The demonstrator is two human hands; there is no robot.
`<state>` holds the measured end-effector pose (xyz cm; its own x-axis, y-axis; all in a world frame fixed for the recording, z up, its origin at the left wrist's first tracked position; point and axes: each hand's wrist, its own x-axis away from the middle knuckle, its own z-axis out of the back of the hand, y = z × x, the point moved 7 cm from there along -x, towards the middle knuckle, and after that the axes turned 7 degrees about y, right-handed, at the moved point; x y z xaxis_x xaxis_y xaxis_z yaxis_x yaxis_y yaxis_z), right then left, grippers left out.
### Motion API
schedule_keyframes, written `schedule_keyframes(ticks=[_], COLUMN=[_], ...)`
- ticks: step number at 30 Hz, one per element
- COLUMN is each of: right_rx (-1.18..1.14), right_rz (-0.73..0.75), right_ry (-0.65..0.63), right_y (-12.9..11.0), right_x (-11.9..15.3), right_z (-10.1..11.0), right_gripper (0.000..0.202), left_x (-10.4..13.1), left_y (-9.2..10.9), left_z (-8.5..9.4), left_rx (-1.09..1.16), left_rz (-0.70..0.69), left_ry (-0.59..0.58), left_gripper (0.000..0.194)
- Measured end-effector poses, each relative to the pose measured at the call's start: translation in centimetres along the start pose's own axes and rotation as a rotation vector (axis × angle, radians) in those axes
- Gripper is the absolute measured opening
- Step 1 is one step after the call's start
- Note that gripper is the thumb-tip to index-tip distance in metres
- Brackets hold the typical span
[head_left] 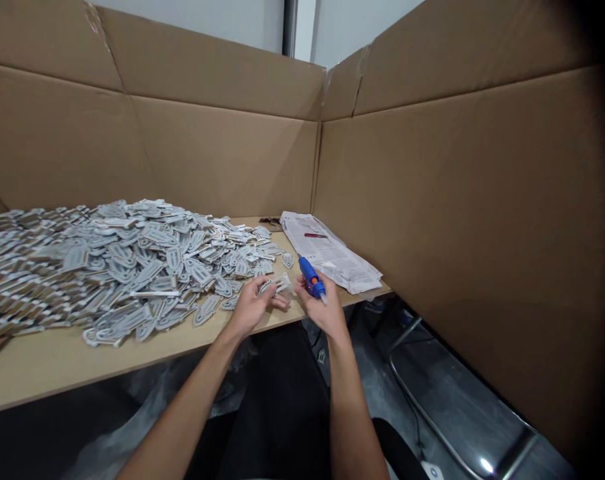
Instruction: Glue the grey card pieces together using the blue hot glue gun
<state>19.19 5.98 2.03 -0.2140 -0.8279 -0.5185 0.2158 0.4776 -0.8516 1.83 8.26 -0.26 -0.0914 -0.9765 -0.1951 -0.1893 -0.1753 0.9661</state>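
Near the table's front edge, my left hand (256, 303) is closed on a small pale grey piece (281, 283) with slots in it. My right hand (323, 307) is wrapped round a blue glue gun (310, 275), its narrow dark tip pointing up and away and a clear stick showing at the near end. The two hands are close together, with the piece just left of the glue gun. A large heap of similar grey pieces (152, 257) lies to the left of my hands.
Newspaper sheets (327, 257) with a red pen-like item (316, 235) on them lie at the right end of the wooden table (47, 367). Tall cardboard walls (222, 147) stand behind and to the right. A metal-framed chair (432, 400) is below at right.
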Motion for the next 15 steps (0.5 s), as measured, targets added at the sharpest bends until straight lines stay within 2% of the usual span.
schedule_keyframes(ticks=[4,6,8,12,15], right_rx=[0.380,0.411,0.299,-0.024,-0.058], right_rz=[0.151,0.149,0.103,0.004,-0.006], right_ry=[0.170,0.214,0.192,0.028,0.007], right_y=[-1.5,-1.7,-1.6,-1.0,-1.0], right_x=[0.0,-0.1,-0.1,0.0,0.0], right_z=[1.4,1.9,1.8,0.5,0.4], right_gripper=[0.025,0.022,0.023,0.028,0.029], left_x=[0.2,0.2,0.2,0.0,0.0], left_y=[0.0,-0.1,0.0,-0.2,-0.3], left_z=[-0.1,-0.1,0.0,0.2,0.3], left_rx=[-0.041,-0.058,-0.078,-0.104,-0.110], left_rz=[0.040,0.052,0.042,0.023,0.015], left_ry=[-0.025,-0.015,-0.003,0.020,0.036], left_gripper=[0.058,0.058,0.057,0.055,0.059])
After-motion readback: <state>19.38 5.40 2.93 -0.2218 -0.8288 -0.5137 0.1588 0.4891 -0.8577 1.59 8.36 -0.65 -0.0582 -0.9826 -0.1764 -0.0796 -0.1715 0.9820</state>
